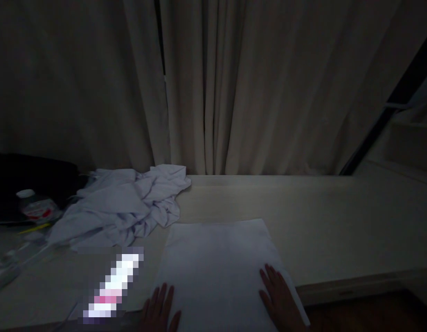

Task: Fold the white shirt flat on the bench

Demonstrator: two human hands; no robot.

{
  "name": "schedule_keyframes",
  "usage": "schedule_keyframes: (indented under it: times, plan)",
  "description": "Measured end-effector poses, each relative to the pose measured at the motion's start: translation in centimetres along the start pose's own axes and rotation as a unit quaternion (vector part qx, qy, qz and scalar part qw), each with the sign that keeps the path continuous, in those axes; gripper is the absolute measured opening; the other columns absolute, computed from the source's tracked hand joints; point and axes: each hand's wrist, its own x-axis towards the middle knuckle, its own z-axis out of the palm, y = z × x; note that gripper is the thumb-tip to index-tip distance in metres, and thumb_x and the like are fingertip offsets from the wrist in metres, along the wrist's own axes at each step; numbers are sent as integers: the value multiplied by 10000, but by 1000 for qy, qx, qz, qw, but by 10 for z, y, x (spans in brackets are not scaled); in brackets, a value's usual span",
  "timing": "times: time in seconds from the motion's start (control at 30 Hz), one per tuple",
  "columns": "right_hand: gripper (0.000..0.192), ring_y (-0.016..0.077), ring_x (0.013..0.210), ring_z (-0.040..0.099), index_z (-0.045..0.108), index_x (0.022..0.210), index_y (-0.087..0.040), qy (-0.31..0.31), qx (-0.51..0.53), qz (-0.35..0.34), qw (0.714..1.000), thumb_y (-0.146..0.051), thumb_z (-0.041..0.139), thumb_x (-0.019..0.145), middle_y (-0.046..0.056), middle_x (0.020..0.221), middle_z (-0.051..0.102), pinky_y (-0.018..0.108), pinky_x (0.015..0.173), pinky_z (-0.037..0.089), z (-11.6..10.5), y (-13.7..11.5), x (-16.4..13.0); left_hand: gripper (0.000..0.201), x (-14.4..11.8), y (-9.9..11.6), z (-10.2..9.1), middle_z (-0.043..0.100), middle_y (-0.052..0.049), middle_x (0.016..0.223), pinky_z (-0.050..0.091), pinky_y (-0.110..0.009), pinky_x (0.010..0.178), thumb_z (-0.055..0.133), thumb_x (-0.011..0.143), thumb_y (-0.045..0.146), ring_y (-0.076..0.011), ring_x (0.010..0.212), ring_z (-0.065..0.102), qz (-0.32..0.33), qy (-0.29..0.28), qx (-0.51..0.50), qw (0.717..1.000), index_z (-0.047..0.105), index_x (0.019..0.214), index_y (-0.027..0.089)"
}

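Note:
A white cloth [220, 263] lies flat and smooth on the pale table, its near end running out of the bottom of the view. My left hand [159, 309] rests on the cloth's left edge, fingers stretched out and apart. On the right side of the cloth, my right hand [279, 295] lies flat with its fingers spread. Neither hand grips anything. A crumpled heap of whitish cloth [123, 203] sits farther back on the left, apart from both hands.
Behind the table [324, 230] hang long curtains [268, 92]. At the left are a plastic bottle [38, 207] with a white cap, a dark bundle [29, 170], and a bright pixelated object [112, 286]. The table's front edge shows at lower right.

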Motion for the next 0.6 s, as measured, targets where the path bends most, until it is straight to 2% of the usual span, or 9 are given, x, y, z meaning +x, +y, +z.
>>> schedule_keyframes:
  times: [0.2,0.4,0.6]
  plan:
    - [564,248,1395,222,218,1435,-286,-13,8,0,1000,-489,339,924,40,1525,219,499,1136,272,-9,-3,-1,619,1,2,-7,336,-116,1476,320,-523,1114,335,853,491,-308,1377,261,-17,-45,-12,999,336,1376,158]
    - [567,238,1398,219,249,1430,-286,-6,11,12,1000,-512,343,918,35,1523,238,472,1142,264,-7,-4,0,633,3,-2,-2,333,-123,1480,337,-510,1106,347,847,503,-305,1374,275,-12,-27,-6,1000,346,1376,153]
    - [579,247,1398,215,238,1434,-275,5,16,10,1000,-509,349,916,35,1524,226,477,1145,256,-4,-4,-2,626,2,0,-7,347,-118,1474,334,-506,1108,360,843,495,-297,1372,294,-19,-16,-21,999,360,1371,158]
